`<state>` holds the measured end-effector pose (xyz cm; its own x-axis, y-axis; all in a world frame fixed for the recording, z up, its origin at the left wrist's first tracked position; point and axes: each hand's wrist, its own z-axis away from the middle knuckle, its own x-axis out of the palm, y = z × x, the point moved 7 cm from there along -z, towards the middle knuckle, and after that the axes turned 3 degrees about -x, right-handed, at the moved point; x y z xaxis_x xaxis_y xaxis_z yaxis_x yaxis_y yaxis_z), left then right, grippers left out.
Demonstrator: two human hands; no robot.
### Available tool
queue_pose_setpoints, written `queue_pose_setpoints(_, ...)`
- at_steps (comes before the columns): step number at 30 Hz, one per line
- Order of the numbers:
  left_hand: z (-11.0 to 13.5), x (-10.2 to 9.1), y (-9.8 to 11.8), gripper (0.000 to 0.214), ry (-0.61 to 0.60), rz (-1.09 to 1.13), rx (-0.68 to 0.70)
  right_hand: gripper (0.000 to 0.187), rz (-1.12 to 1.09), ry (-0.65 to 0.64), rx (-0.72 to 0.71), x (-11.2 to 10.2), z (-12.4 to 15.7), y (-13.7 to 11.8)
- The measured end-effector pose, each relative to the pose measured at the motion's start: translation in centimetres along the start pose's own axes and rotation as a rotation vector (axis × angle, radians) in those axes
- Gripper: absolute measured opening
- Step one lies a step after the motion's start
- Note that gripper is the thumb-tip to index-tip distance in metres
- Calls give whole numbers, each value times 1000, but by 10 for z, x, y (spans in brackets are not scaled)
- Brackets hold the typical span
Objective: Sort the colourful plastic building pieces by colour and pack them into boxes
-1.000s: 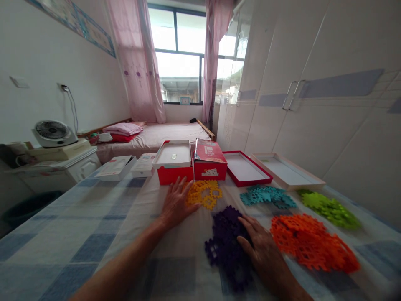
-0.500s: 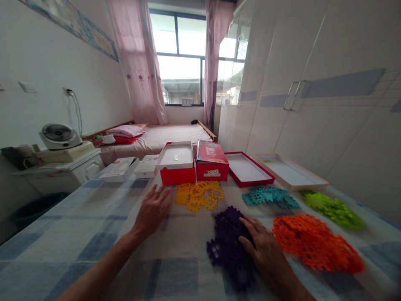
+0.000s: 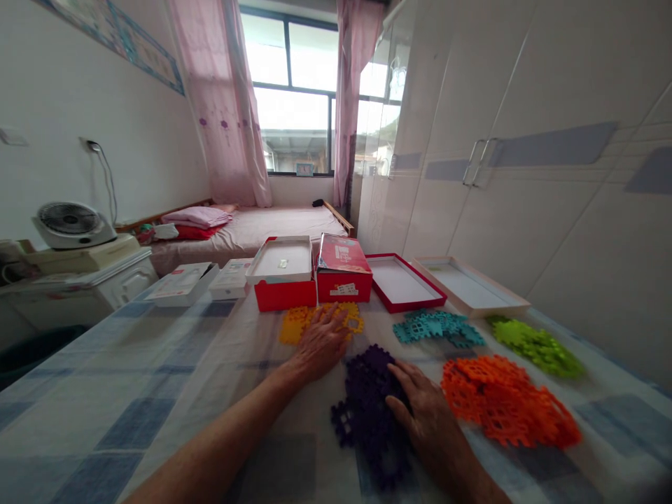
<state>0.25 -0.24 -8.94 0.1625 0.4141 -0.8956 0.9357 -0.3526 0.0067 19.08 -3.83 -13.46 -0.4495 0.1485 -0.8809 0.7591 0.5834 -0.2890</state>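
"Where is the left hand (image 3: 324, 343) seen?"
"Spread out over the yellow pieces (image 3: 292, 326), middle of the frame."
"And the right hand (image 3: 424, 402)?"
"It is laid on the purple pieces (image 3: 367, 399), lower middle; any grip can't be told."

Front pile (image 3: 367, 413): is lying on the cloth (image 3: 210, 420), left of the front-right pile (image 3: 498, 399)
Back-left pile (image 3: 294, 325): is lying before the centre box (image 3: 344, 288)
Tray (image 3: 407, 283): is lying right of the centre box
Bed (image 3: 283, 220): is standing behind
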Motion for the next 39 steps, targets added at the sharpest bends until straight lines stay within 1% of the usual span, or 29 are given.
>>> queue_pose_setpoints(2,-5,4,4,27,-44,17,45,51,-9,-1,5,-1,0,-1)
queue_pose_setpoints(3,-8,5,4,28,-61,17,45,51,-12,-3,9,-2,0,-2)
queue_pose_setpoints(5,-11,5,5,27,-66,6,9,52,-17,-11,19,-3,1,-3)
queue_pose_setpoints(7,-11,0,9,26,-38,22,-25,52,-21,-22,27,-4,1,-4)
queue_pose_setpoints(9,-4,-6,19,28,-9,102,-33,52,-27,-31,33,-6,0,-5)
queue_pose_setpoints(11,7,-9,32,31,-12,223,-35,53,-37,-37,41,-7,0,-6)
queue_pose_setpoints(14,26,-3,45,36,-73,395,-89,54,-56,-53,57,-8,0,-10)
queue_pose_setpoints(16,36,4,47,40,-111,487,-142,54,-76,-73,44,-11,1,-15)
queue_pose_setpoints(18,42,11,47,43,-135,557,-173,53,-89,-68,18,-21,4,-19)
queue_pose_setpoints(20,44,16,45,43,-151,593,-183,53,-56,0,23,-40,7,-13)
queue_pose_setpoints(21,45,18,44,44,-158,600,-184,52,-19,55,45,-52,9,-5)
queue_pose_setpoints(23,45,20,42,44,-164,605,-185,51,85,171,127,-79,14,22)
queue_pose_setpoints(25,45,20,41,43,-160,606,-186,52,190,237,225,-99,20,61)
queue_pose_setpoints(26,45,20,40,43,-156,609,-188,53,236,247,273,-106,22,82)
queue_pose_setpoints(28,44,19,40,43,-151,613,-196,53,302,246,367,-113,28,123)
queue_pose_setpoints(30,44,19,40,44,-148,615,-204,54,308,223,446,-112,34,157)
queue_pose_setpoints(31,43,19,40,44,-147,617,-207,55,279,208,472,-109,37,170)
queue_pose_setpoints(32,43,18,40,44,-146,620,-209,54,234,184,479,-104,39,178)
queue_pose_setpoints(34,43,17,39,44,-139,624,-213,52,148,129,451,-95,42,184)
queue_pose_setpoints(36,42,16,39,44,-132,626,-218,49,121,104,418,-91,45,181)
queue_pose_setpoints(39,42,14,39,43,-122,641,-220,45,187,112,369,-98,44,169)
